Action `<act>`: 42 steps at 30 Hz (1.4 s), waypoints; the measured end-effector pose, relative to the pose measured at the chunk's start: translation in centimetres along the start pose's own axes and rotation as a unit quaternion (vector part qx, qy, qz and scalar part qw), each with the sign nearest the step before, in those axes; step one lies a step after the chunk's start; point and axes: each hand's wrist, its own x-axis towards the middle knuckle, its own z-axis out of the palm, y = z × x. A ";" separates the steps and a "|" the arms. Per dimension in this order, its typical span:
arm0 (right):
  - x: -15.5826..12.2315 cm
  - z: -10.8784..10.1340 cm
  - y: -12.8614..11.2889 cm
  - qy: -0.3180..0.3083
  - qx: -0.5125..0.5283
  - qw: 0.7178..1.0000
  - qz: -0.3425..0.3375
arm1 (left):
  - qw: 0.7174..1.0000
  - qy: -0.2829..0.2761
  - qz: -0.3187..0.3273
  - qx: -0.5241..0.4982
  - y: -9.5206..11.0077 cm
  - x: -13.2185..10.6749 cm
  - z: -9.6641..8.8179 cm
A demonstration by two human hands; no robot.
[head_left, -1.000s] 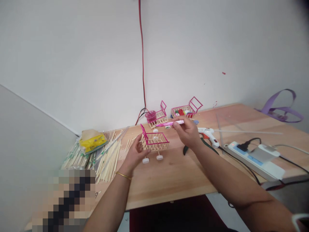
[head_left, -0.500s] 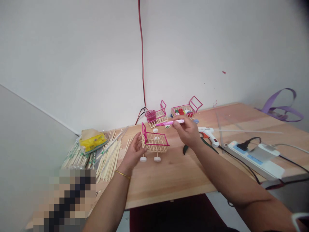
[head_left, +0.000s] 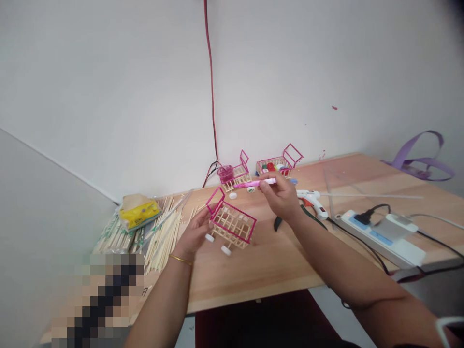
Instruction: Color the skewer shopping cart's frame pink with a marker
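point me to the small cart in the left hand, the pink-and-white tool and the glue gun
Small cart (head_left: 229,232): head view, near pink rim
Pink-and-white tool (head_left: 251,184): head view, pink part of shaft
Glue gun (head_left: 319,205): head view, white handle

1 thin gold-coloured bangle (head_left: 180,259) round the left wrist (head_left: 184,250)

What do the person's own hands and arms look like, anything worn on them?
The left hand and right hand are gloveless, both forearms free of sleeves. A thin gold-coloured bangle circles the left wrist; none shows on the right.
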 end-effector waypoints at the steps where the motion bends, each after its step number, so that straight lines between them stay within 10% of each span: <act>1: 0.0 0.0 0.0 0.000 0.000 1.000 -0.001 | 1.000 0.005 -0.003 0.002 0.2 -0.1 -0.1; 26: -0.1 0.2 0.3 0.000 0.000 1.000 -0.003 | 0.992 -0.103 -0.065 0.039 1.2 -0.2 -2.1; 42: -0.3 0.5 0.4 -0.007 0.003 1.000 0.002 | 0.960 0.248 0.068 0.114 1.1 1.1 -2.0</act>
